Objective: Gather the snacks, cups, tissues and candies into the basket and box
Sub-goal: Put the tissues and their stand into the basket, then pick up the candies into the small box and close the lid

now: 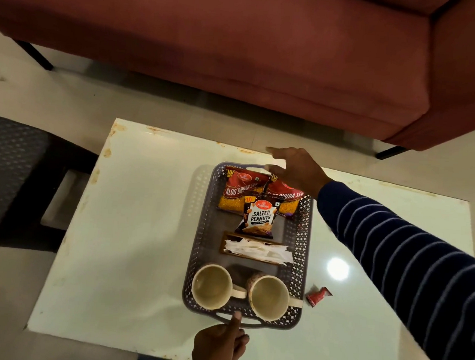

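Note:
A grey perforated basket (pixel 203 219) stands mid-table. It holds two red Aloo Bhujia packets (pixel 238 192), a Salted Peanuts packet (pixel 259 217), a wooden box with white tissues (pixel 256 251) and two cream cups (pixel 212 287). A red wrapped candy (pixel 318 295) lies on the table just right of the basket. My right hand (pixel 294 170) hovers over the basket's far handle, fingers apart and holding nothing. My left hand (pixel 219 346) is at the near handle, thumb touching its rim; whether it grips the handle is unclear.
The glossy white table (pixel 129 242) has worn edges. A maroon sofa (pixel 241 43) stands beyond it. A dark woven stool or seat (pixel 6 173) sits at the left. A pink scrap lies at the table's near right corner.

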